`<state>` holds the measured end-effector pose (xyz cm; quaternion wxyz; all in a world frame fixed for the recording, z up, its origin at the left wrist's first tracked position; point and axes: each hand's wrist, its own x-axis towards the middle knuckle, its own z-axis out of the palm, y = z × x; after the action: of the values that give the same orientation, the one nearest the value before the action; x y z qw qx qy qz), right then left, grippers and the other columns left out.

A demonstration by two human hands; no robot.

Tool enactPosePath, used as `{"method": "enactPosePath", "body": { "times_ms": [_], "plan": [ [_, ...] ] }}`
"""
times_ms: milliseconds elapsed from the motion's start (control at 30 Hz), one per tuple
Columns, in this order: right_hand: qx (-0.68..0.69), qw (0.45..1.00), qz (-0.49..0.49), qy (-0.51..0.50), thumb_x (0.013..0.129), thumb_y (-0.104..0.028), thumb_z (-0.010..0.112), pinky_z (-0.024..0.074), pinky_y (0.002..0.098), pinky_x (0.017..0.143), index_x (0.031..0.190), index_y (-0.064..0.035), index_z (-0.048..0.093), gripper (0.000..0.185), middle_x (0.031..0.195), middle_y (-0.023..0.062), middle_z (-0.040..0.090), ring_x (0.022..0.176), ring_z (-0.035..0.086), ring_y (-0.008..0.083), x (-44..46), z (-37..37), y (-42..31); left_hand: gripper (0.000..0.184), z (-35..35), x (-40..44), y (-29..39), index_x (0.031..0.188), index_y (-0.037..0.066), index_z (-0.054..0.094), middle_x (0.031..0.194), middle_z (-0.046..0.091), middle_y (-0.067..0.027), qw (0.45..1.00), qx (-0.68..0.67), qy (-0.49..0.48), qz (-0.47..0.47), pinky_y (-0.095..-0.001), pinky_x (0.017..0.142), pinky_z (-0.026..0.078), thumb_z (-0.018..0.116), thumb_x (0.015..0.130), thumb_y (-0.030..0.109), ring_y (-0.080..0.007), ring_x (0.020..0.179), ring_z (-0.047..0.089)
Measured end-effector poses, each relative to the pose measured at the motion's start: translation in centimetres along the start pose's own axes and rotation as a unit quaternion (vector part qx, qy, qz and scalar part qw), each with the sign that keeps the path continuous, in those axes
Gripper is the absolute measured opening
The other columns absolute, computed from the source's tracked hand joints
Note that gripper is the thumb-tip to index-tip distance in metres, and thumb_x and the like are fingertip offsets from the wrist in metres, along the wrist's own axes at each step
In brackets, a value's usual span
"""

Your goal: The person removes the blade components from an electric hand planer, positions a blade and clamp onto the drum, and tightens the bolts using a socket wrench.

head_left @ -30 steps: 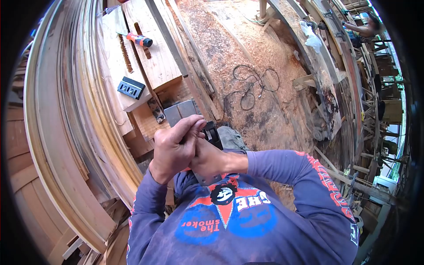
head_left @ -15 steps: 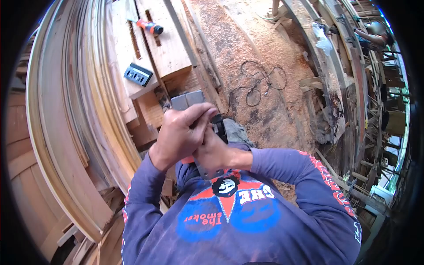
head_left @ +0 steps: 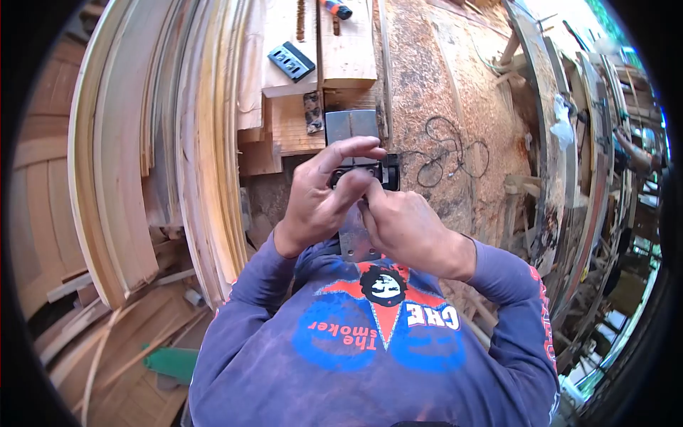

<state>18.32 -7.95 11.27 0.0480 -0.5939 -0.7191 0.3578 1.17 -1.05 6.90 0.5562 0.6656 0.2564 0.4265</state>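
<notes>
An electric hand planer lies upturned in front of my body, its grey metal front sole [head_left: 350, 124] and rear sole [head_left: 358, 242] facing up. Between the soles is a dark slot, partly covered by my fingers. Over that slot is my left hand [head_left: 324, 192], thumb and forefinger curved and apart; its other fingers are mostly hidden. My right hand [head_left: 416, 231] is closed, with its fingertips at the slot beside my left thumb. Whatever it grips is hidden. The planer's black side housing [head_left: 390, 173] shows just past my fingertips.
Long stacked boards [head_left: 210, 142] run along the left. Ahead, a black rectangular case [head_left: 291, 62] and an orange-and-black handled tool [head_left: 336, 8] rest on slotted timbers [head_left: 348, 57]. A dark cord [head_left: 448, 146] loops over sawdust. Another person's arm [head_left: 637, 153] appears far right.
My view has turned, so the timbers appear farther up and right. My left hand has gone from a closed grip to spread thumb and forefinger, uncovering part of the planer's slot.
</notes>
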Motion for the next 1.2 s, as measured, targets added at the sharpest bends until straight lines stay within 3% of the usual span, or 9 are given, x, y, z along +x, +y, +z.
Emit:
{"method": "enactPosePath", "body": {
  "times_ms": [100, 167, 200, 267, 300, 433, 800, 867, 1200],
  "plan": [
    [-0.026, 0.993, -0.075, 0.082, 0.095, -0.013, 0.065, 0.0565, 0.0523, 0.053, 0.106, 0.0058, 0.053, 0.025, 0.067, 0.0231, 0.066, 0.06, 0.07, 0.0444, 0.1, 0.4, 0.5, 0.042, 0.1, -2.0, -2.4, 0.143, -0.001, 0.058, 0.125, 0.073, -0.0131, 0.982, -0.171, 0.083, 0.01, -0.028, 0.099, 0.05, 0.061, 0.111, 0.025, -0.0125, 0.113, 0.064],
    [-0.038, 0.994, -0.064, 0.078, 0.101, -0.006, 0.059, 0.0562, 0.0486, 0.052, 0.11, 0.0071, 0.055, 0.017, 0.074, 0.0224, 0.068, 0.063, 0.071, 0.0401, 0.1, 0.1, 0.2, 0.049, -0.8, -3.7, -3.0, 0.147, -0.002, 0.054, 0.134, 0.066, -0.0127, 0.956, -0.141, 0.197, -0.165, -0.0318, 0.102, 0.05, 0.067, 0.108, 0.025, -0.0147, 0.118, 0.062],
    [-0.044, 0.994, -0.076, 0.069, 0.101, -0.006, 0.059, 0.0562, 0.0486, 0.052, 0.11, 0.0071, 0.055, 0.017, 0.074, 0.0224, 0.068, 0.063, 0.071, 0.0401, -0.2, 0.4, 0.1, 0.045, -0.8, -4.4, -5.0, 0.14, -0.002, 0.059, 0.135, 0.062, -0.0129, 0.966, -0.051, 0.232, -0.105, -0.0296, 0.098, 0.053, 0.072, 0.104, 0.021, -0.017, 0.115, 0.064],
    [-0.053, 0.976, -0.14, 0.156, 0.101, -0.005, 0.06, 0.0548, 0.0475, 0.05, 0.117, 0.009, 0.057, 0.021, 0.082, 0.0203, 0.069, 0.061, 0.071, 0.038, -0.9, 1.2, 0.2, 0.065, -1.2, -6.7, -6.8, 0.151, -0.001, 0.049, 0.142, 0.058, -0.011, 0.967, 0.062, 0.186, -0.165, -0.0336, 0.106, 0.049, 0.08, 0.097, 0.018, -0.0171, 0.124, 0.059],
    [-0.068, 0.98, -0.133, 0.133, 0.096, -0.001, 0.062, 0.057, 0.0461, 0.056, 0.123, 0.0087, 0.057, 0.029, 0.09, 0.0191, 0.068, 0.068, 0.072, 0.0362, -1.4, 1.3, -0.1, 0.075, -0.6, -7.2, -7.5, 0.154, -0.001, 0.042, 0.144, 0.056, -0.0134, 0.953, -0.115, 0.159, -0.231, -0.0356, 0.111, 0.046, 0.083, 0.094, 0.018, -0.0201, 0.13, 0.057],
    [-0.092, 0.962, -0.192, 0.17, 0.093, 0.003, 0.067, 0.0569, 0.0468, 0.071, 0.12, 0.0035, 0.063, 0.027, 0.088, 0.0155, 0.066, 0.086, 0.072, 0.035, 0.7, 0.5, 0.4, 0.09, 0.7, -7.6, -9.3, 0.157, -0.002, 0.04, 0.144, 0.059, -0.0154, 0.967, -0.094, 0.096, -0.217, -0.036, 0.115, 0.044, 0.09, 0.086, 0.024, -0.0224, 0.133, 0.057],
    [-0.316, 0.872, -0.371, 0.046, 0.088, -0.011, 0.064, 0.0487, 0.0367, 0.083, 0.117, -0.0022, 0.067, 0.031, 0.086, 0.0052, 0.061, 0.084, 0.065, 0.0208, 2.4, -3.7, 0.5, 0.086, 1.0, -7.3, -7.2, 0.151, -0.002, 0.046, 0.129, 0.069, -0.0163, 0.969, 0.011, 0.131, -0.212, -0.0371, 0.104, 0.053, 0.09, 0.084, 0.029, -0.0229, 0.118, 0.067],
    [-0.349, 0.851, -0.39, 0.033, 0.089, -0.016, 0.063, 0.0478, 0.035, 0.083, 0.117, -0.0026, 0.068, 0.032, 0.086, 0.0031, 0.057, 0.081, 0.061, 0.0189, 2.0, -3.6, 0.5, 0.092, 0.9, -7.8, -7.0, 0.152, -0.003, 0.043, 0.119, 0.069, -0.021, 0.963, 0.058, 0.148, -0.216, -0.0421, 0.1, 0.053, 0.091, 0.082, 0.032, -0.0306, 0.111, 0.065],
    [-0.269, 0.912, -0.306, 0.051, 0.087, -0.013, 0.066, 0.0503, 0.0365, 0.075, 0.128, -0.0017, 0.067, 0.042, 0.092, 0.0056, 0.063, 0.078, 0.061, 0.0205, 0.8, -3.2, 3.0, 0.096, 1.7, -7.7, -5.2, 0.156, -0.002, 0.038, 0.124, 0.064, -0.0212, 0.952, 0.053, 0.162, -0.256, -0.0452, 0.1, 0.05, 0.09, 0.082, 0.029, -0.0332, 0.112, 0.06]
  ]
}}
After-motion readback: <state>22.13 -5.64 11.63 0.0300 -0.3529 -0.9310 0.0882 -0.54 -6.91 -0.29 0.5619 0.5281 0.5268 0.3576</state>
